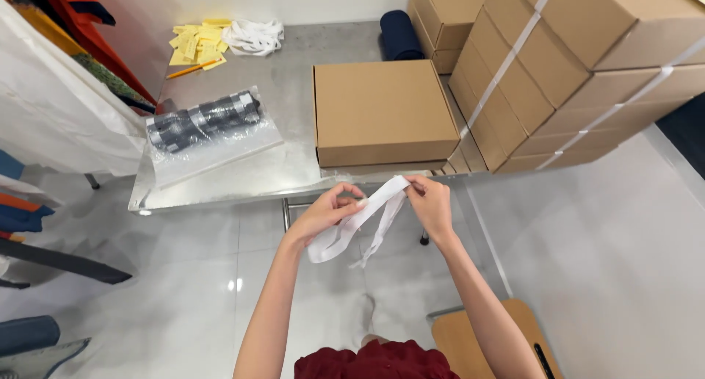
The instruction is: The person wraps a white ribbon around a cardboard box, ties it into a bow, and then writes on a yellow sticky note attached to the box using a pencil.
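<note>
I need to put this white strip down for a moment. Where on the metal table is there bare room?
The metal table is bare between the bagged dark roll and the flat cardboard box, and behind the box. The right end is crowded with strapped box stacks; the far-left corner holds yellow slips.
</note>
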